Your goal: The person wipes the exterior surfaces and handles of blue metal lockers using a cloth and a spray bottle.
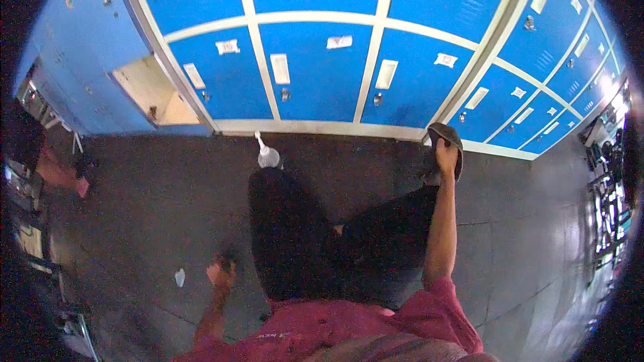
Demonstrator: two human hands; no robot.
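My right hand (446, 158) is stretched out past my right knee and grips a dark shoe or slipper (456, 140), held on edge close to the foot of the lockers. Low on my left side, beside my thigh, my left hand (219, 274) has its fingers curled around a small dark object (228, 263); blur and shadow hide what it is. Just beyond my left knee stands a clear spray bottle (268, 157) with a white trigger head, its base partly hidden by the knee. My dark trousers (292, 241) cover the middle of the view.
Blue metal lockers (317, 75) with pale frames rise in front. One left compartment (156, 88) stands open. A small whitish scrap (180, 277) lies on the dark tiled floor (136, 221). Another person's arm or leg (60, 173) shows at far left. Cluttered racks (611, 181) line the right rim.
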